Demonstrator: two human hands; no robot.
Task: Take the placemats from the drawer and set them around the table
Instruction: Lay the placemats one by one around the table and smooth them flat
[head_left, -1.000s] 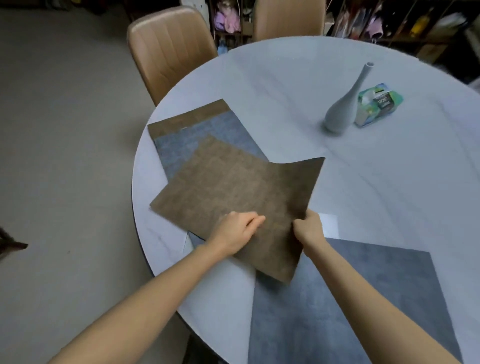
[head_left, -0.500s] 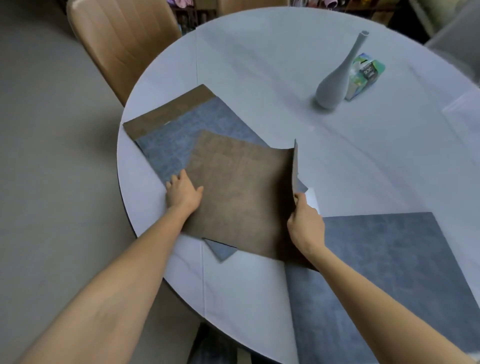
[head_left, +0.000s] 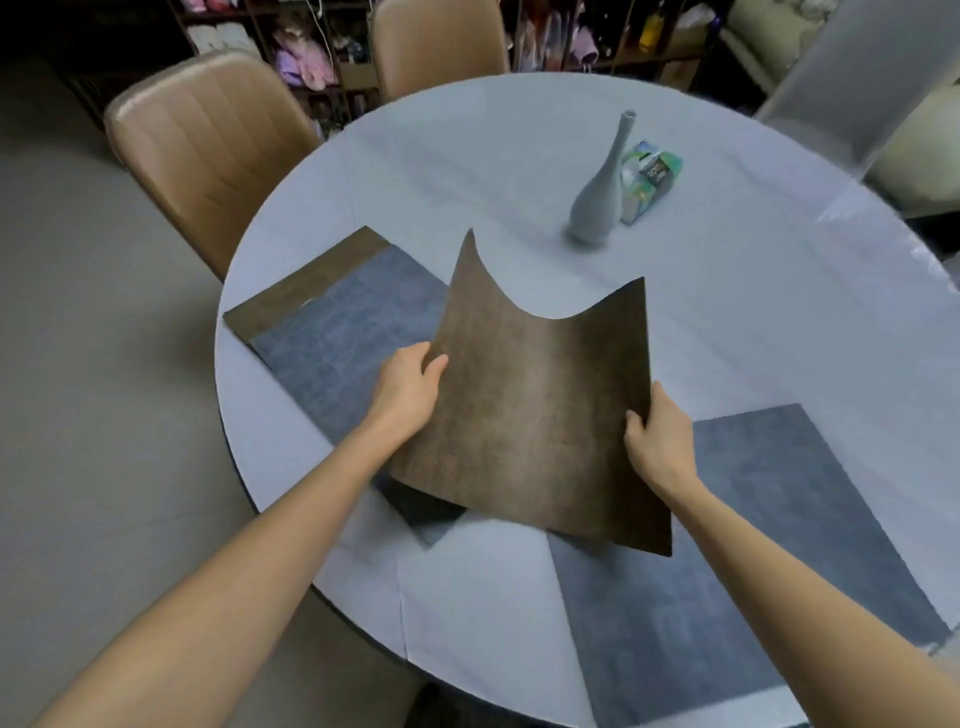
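**Desk:** What is hidden or cut off?

**Photographer:** At the left edge of the round white table (head_left: 467, 156), a grey placemat (head_left: 353, 364) lies on a brown placemat (head_left: 306, 283) of which only a strip along the far side shows. The grey one's near corner is hidden beneath the brown placemat held aloft (head_left: 540, 415). At the near edge, a second grey placemat (head_left: 779, 545) is partly hidden beneath the held one, and the frame cuts off its near right corner. The shelves behind the tan chairs (head_left: 208, 156) are too dark to read.

**Desk:** And the held mat?

**Photographer:** It hangs above the table's near-left part, long axis running away from the person, far edge sagging into a curve with both far corners raised. The left hand (head_left: 410, 395) pinches its left edge, thumb on top; the right hand (head_left: 660, 441) clamps the right edge, thumb on top, fingers curled beneath.

**Desk:** Further right?

**Photographer:** A slim grey vase (head_left: 597, 202) stands upright near the centre, a green packet (head_left: 647, 182) just beside it.
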